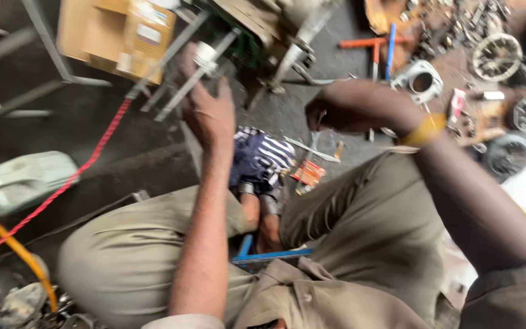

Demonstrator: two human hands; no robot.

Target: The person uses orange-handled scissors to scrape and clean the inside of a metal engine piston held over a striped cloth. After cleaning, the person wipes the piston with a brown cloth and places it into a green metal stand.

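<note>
I see the left hand (209,113) raised over the metal frame (181,73), fingers half curled, its fingertips at a small white cylinder (204,53) on that frame; blur keeps me from telling whether it grips the cylinder or only touches it. The right hand (342,106) is closed into a loose fist, to the right of the frame, with a yellow band (424,130) at the wrist; what it holds, if anything, I cannot tell.

Below the frame, between the knees in khaki trousers (360,219), lies a striped cloth (269,155), with a small red packet (307,173) just beside it. A cardboard box (117,33) sits left of the frame. A red cord (86,164) runs down-left from the frame. Far right of the frame: a silver cylinder block (421,80) and scattered round metal parts (497,58).
</note>
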